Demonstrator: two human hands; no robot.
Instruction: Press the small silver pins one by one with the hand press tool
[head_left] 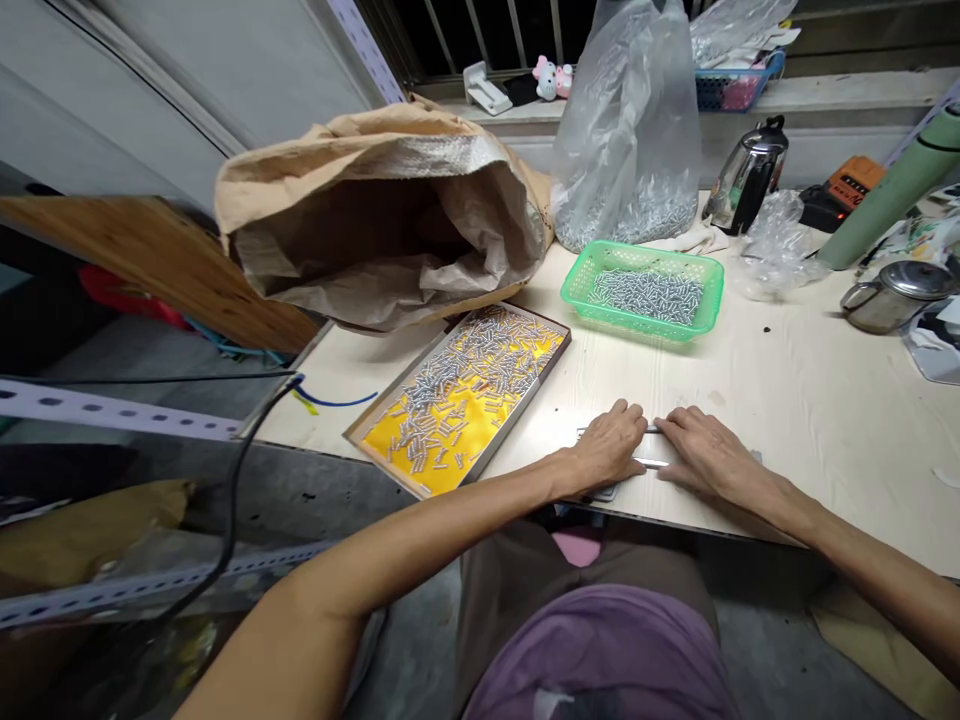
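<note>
My left hand and my right hand grip a flat metal frame with two parallel bars from either side, near the front edge of the table. Fingers and thumbs are closed over its bars, and the hands cover most of it. Left of my left hand lies a shallow tray with a yellow bottom. Small silvery metal pins are scattered across it. Beyond my hands stands a green plastic basket with many similar pieces in it.
A large open brown paper sack leans over the tray's far end. Behind the basket stands a clear plastic bag of metal pieces. A kettle, a metal cup and a green tube-like object are at right.
</note>
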